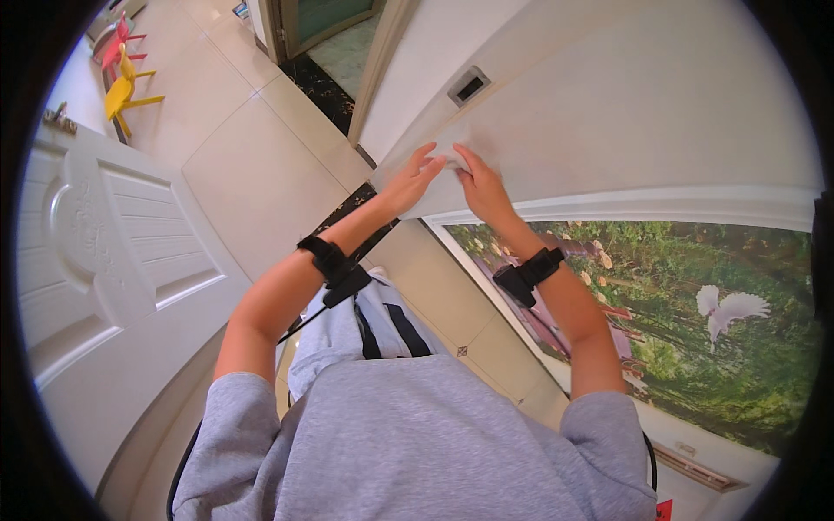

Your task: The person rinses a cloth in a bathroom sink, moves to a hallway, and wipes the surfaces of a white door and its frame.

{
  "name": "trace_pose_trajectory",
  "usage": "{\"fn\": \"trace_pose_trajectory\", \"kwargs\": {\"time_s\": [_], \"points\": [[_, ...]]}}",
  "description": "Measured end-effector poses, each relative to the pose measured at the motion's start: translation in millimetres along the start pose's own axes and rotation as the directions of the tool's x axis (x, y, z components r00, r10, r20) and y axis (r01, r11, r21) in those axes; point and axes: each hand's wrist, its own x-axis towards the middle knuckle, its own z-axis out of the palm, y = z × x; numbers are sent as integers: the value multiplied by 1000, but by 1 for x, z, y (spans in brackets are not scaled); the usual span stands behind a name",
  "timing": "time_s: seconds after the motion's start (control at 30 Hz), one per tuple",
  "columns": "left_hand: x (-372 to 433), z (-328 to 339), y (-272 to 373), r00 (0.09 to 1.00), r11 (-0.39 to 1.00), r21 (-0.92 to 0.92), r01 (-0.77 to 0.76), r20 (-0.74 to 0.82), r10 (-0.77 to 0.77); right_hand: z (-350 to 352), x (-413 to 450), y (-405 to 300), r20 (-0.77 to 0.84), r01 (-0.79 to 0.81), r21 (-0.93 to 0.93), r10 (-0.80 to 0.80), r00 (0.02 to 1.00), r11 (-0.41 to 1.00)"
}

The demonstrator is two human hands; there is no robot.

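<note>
My left hand [412,179] is raised in front of me, its fingers slightly apart beside a small pale, translucent piece [454,158], perhaps a cloth or wipe. Against this piece lie the fingers and thumb of my right hand [479,179], which grips it. Behind both hands stands a white wall or panel edge [554,137], and a rectangular metal-framed recess [469,86] sits in it just above them. Whether the left fingertips touch the piece cannot be told. Black devices are strapped to both forearms.
A white panelled door [130,260] stands at the left. Yellow [120,94] and red [116,49] small chairs are at the upper left on the tiled floor [241,156]. A framed garden mural [677,312] with a white dove covers the right wall. A doorway with a dark threshold [319,91] lies ahead.
</note>
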Motion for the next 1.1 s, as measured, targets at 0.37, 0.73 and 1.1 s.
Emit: {"fn": "trace_pose_trajectory", "kwargs": {"time_s": [0.37,0.73,1.1], "points": [[30,41,43,884,832,-397,-387,-416,213,-123,-40,-108,-346,161,-742,-578,739,650],[71,119,157,243,354,627,-694,-260,935,-202,-30,-67,-400,-39,-891,-742,539,452],[126,68,-22,412,667,211,-714,-644,644,-200,-14,-57,-298,62,-940,-897,327,335]]}}
